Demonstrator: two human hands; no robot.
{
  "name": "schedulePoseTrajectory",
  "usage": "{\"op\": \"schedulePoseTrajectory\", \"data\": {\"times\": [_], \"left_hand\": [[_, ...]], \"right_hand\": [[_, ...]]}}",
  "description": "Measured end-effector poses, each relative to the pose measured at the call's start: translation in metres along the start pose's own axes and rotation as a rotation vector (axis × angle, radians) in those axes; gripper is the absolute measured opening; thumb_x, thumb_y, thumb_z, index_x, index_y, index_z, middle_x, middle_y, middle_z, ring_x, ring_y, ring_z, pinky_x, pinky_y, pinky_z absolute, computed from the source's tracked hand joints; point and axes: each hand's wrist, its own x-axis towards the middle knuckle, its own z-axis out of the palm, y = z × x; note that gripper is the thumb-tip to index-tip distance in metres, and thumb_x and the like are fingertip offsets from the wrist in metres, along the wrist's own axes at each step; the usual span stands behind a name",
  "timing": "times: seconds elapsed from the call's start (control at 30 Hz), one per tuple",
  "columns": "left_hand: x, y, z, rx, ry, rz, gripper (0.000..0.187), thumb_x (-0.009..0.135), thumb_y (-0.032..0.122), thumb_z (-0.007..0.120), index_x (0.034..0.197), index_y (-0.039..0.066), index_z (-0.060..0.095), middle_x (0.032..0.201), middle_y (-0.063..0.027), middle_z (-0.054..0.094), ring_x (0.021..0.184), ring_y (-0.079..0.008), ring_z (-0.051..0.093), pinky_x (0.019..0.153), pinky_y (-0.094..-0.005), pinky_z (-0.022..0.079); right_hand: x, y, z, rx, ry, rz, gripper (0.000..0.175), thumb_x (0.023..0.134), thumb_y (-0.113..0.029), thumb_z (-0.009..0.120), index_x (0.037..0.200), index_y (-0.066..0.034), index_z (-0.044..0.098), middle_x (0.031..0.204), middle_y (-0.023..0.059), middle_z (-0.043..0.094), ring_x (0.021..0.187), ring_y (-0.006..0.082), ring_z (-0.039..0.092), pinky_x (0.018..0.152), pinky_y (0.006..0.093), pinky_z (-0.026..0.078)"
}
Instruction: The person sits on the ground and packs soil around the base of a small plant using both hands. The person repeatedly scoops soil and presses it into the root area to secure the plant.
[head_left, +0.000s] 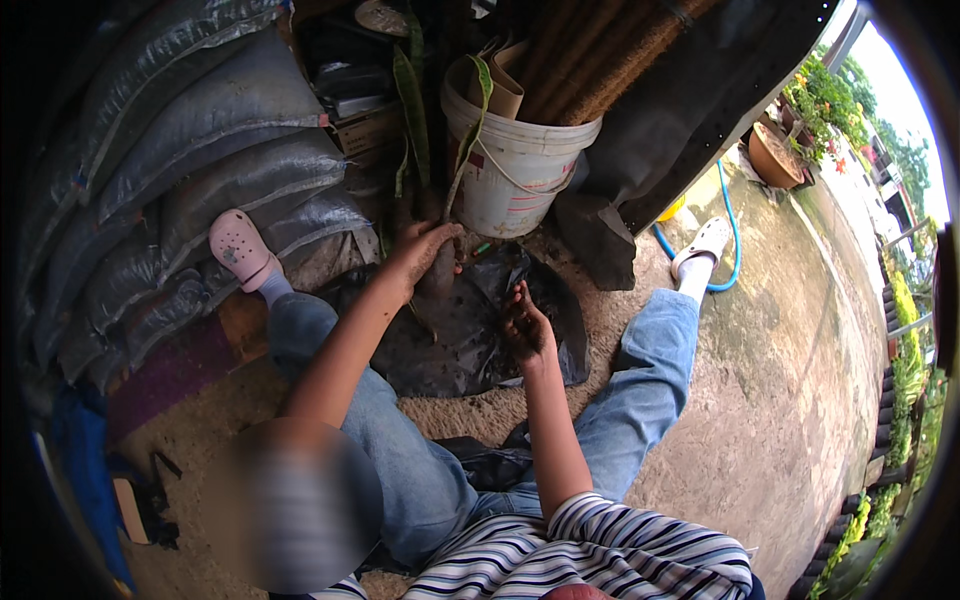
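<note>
My left hand (424, 255) is closed around the lower part of a snake plant (410, 112) with long green, yellow-edged leaves. Below that hand hangs a dark, soil-covered mass, probably the plant's base; its exact form is hard to make out. My right hand (528, 326), dirty with soil, is held palm up with curled fingers, over a black plastic sheet (480, 360) on the ground. Nothing clear shows in it. Bits of soil lie on the sheet, between my legs.
Stacked filled sacks (247, 172) rise at the left. A white bucket (510, 180) holding brown poles stands ahead, beside a dark stone-like block (596, 240). A blue hose (737, 247) curls by my right shoe (705, 244). A potted plant (776, 157) is farther right.
</note>
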Motion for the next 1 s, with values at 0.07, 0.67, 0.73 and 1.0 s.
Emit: {"op": "schedulePoseTrajectory", "data": {"times": [0.07, 0.67, 0.73, 1.0], "left_hand": [[-0.001, 0.0, -0.002, -0.009, 0.002, -0.009, 0.024, 0.084, 0.027, 0.059, 0.085, 0.002, 0.057, 0.069, -0.0066, 0.059, 0.06, -0.0163, 0.059, 0.058, -0.0285, 0.049], [0.003, -0.004, -0.003, -0.001, -0.009, -0.005, 0.024, 0.084, 0.027, 0.06, 0.083, 0.003, 0.058, 0.07, -0.0065, 0.059, 0.06, -0.0169, 0.059, 0.059, -0.0292, 0.049], [0.004, -0.002, 0.001, -0.009, -0.017, -0.004, 0.024, 0.084, 0.027, 0.06, 0.084, 0.003, 0.057, 0.07, -0.0065, 0.059, 0.06, -0.0169, 0.059, 0.058, -0.0291, 0.049], [0.003, -0.005, -0.006, -0.022, -0.013, 0.0, 0.024, 0.084, 0.026, 0.06, 0.085, 0.003, 0.058, 0.07, -0.0068, 0.059, 0.059, -0.0169, 0.059, 0.058, -0.0288, 0.049]], "right_hand": [[-0.001, -0.002, -0.002, -0.106, -0.061, 0.012, 0.029, 0.091, -0.032, 0.051, 0.072, -0.0105, 0.055, 0.07, 0.0007, 0.054, 0.06, 0.0137, 0.052, 0.046, 0.0196, 0.04], [-0.025, 0.006, 0.038, -0.222, -0.022, -0.051, 0.026, 0.093, -0.025, 0.039, 0.09, -0.0026, 0.053, 0.083, 0.0075, 0.056, 0.078, 0.0183, 0.056, 0.063, 0.023, 0.047], [-0.012, -0.011, 0.012, -0.047, -0.244, 0.084, 0.021, 0.092, -0.017, 0.041, 0.095, -0.0016, 0.054, 0.092, 0.0095, 0.057, 0.086, 0.02, 0.057, 0.067, 0.0239, 0.049], [-0.011, -0.004, 0.014, -0.02, -0.051, 0.072, 0.025, 0.091, -0.03, 0.051, 0.086, -0.0067, 0.058, 0.077, 0.0041, 0.058, 0.069, 0.015, 0.057, 0.055, 0.0213, 0.047]]}}
